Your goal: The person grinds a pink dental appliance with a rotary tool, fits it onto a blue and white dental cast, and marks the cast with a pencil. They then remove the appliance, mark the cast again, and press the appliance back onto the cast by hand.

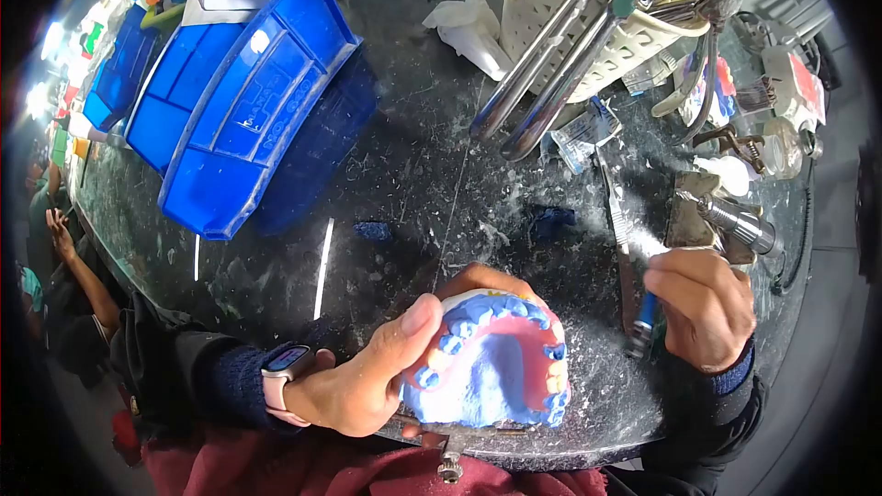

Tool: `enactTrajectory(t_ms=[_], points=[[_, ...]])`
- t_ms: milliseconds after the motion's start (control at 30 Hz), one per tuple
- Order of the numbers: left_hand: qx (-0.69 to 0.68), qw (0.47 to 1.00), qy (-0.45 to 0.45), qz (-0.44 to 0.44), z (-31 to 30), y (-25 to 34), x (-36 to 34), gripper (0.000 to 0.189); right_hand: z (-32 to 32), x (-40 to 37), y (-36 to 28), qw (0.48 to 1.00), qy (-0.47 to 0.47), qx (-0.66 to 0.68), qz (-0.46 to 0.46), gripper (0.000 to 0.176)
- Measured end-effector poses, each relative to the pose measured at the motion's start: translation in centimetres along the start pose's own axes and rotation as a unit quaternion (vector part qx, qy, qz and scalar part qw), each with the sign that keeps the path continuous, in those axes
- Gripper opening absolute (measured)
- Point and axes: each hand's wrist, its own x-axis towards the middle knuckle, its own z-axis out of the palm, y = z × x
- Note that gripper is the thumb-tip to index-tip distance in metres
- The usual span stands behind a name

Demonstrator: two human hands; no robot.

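Observation:
A blue dental cast (496,377) with a pink wax arch and several teeth, some blue and some yellowish, faces up near the table's front edge. My left hand (377,377) grips it, the thumb on its left side and fingers behind. A metal screw fitting (449,467) shows just below the cast. My right hand (703,308) is closed at the right, apart from the cast, with its fingers curled around a slim blue-handled tool (646,315). The tool's metallic end points down toward the table; its other end is hidden by the fingers.
Blue plastic bins (266,110) stand at the back left. A cream perforated basket (597,55) of metal tools stands at the back right. A flat knife-like tool (617,220), a metal handpiece (740,223) and blue scraps (372,231) lie on the dusty black table (413,174).

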Motion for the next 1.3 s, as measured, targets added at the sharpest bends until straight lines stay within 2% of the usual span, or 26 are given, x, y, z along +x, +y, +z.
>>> enactTrajectory(t_ms=[133,233,267,367,400,633,767,833,933,1100,1300], points=[[-0.012,1.0,0.001,0.01,0.1,-0.2,0.0,0.073,0.4,-0.3,-1.4,0.972,0.111,0.2,0.05,0.024],[-0.024,0.999,-0.019,0.019,0.0,-0.2,0.1,0.074,0.5,-0.2,-2.2,0.933,0.131,0.321,0.099,0.02],[-0.032,0.999,-0.026,0.016,0.1,0.0,0.2,0.074,1.0,0.1,-2.4,0.928,0.149,0.326,0.103,0.009],[-0.018,1.0,-0.019,0.002,0.1,0.1,0.1,0.075,1.4,0.4,-3.1,0.901,0.149,0.366,0.18,0.004],[-0.017,1.0,-0.018,0.0,0.1,0.1,0.0,0.075,1.0,0.1,-2.7,0.91,0.113,0.356,0.18,0.012],[-0.018,0.999,-0.032,-0.018,0.1,0.4,-0.1,0.078,0.9,0.3,-3.0,0.895,0.113,0.388,0.189,0.028],[-0.03,0.998,-0.046,-0.026,0.0,0.6,-0.1,0.079,0.7,0.2,-3.2,0.887,0.084,0.409,0.198,0.023],[-0.04,0.997,-0.053,-0.027,-0.1,0.6,-0.1,0.079,0.8,0.4,-3.3,0.908,0.072,0.372,0.179,0.022],[-0.053,0.996,-0.061,-0.031,-0.1,0.6,-0.1,0.079,1.0,0.3,-3.6,0.902,0.093,0.379,0.186,0.022],[-0.065,0.994,-0.076,-0.042,-0.2,0.5,-0.2,0.081,1.4,0.5,-3.7,0.849,0.134,0.483,0.169,0.021],[-0.124,0.982,-0.131,-0.051,-0.6,-0.2,-0.3,0.079,1.1,0.7,-4.3,0.845,0.12,0.502,0.14,0.023]])
